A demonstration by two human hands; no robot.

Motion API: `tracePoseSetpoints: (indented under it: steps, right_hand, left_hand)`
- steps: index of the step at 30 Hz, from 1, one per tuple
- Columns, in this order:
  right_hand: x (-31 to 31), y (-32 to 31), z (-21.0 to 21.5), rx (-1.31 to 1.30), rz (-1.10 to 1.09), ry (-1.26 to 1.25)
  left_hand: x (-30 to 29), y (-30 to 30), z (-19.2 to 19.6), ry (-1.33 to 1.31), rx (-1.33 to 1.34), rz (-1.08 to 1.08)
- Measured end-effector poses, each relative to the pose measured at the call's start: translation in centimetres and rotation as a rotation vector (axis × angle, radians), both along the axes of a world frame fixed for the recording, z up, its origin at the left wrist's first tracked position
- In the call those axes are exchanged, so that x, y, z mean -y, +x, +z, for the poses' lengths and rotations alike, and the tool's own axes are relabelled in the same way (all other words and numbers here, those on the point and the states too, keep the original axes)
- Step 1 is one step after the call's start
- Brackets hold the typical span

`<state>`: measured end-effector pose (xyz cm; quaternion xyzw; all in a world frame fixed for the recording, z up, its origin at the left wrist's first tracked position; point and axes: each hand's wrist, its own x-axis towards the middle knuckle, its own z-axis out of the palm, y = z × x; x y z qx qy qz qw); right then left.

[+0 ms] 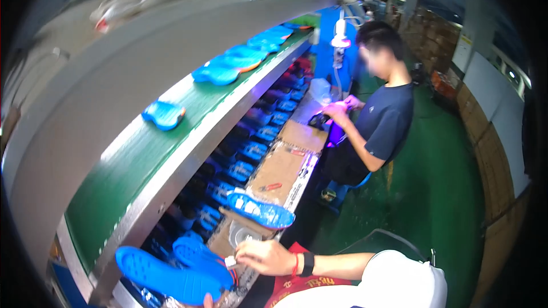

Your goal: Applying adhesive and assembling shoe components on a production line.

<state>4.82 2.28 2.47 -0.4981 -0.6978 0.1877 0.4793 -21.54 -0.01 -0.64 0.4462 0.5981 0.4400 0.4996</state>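
Note:
My right hand (267,256), with a red string and dark band at its wrist, has its fingers pinched on a small white piece (230,262), whose kind I cannot make out. It is beside a blue shoe sole (165,276) at the lower left. Of my left hand (208,301) only a fingertip shows, against the sole's edge at the bottom. A second blue sole (197,254) lies behind the first, partly hidden. Just beyond my right hand is a clear round container (244,232). Another blue sole (261,211), with white patches inside, lies across the bench edge.
A green conveyor belt (128,177) carrying blue soles (164,115) runs along the left, with a metal rail. Under it are rows of blue shoe parts (242,170). Cardboard (279,174) with a red-handled tool (271,187) covers the bench. A co-worker (382,108) sits farther along.

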Motion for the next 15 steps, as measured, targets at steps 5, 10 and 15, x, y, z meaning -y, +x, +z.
tracePoseSetpoints:
  steps: [5, 10, 15]
  right_hand:
    - [-0.6, 0.5, 2.2, -0.001, -0.015, 0.022]
    - [-1.1, -0.1, 2.6, -0.030, 0.065, 0.020]
    - [-1.5, -1.1, 3.0, 0.083, 0.083, 0.069]
  left_hand:
    - [-3.1, 3.8, 2.0, 0.200, 0.020, 0.036]
    - [-3.5, 5.7, 3.7, 0.314, 0.091, 0.072]
    - [-3.3, 5.7, 4.2, 0.299, 0.123, 0.062]
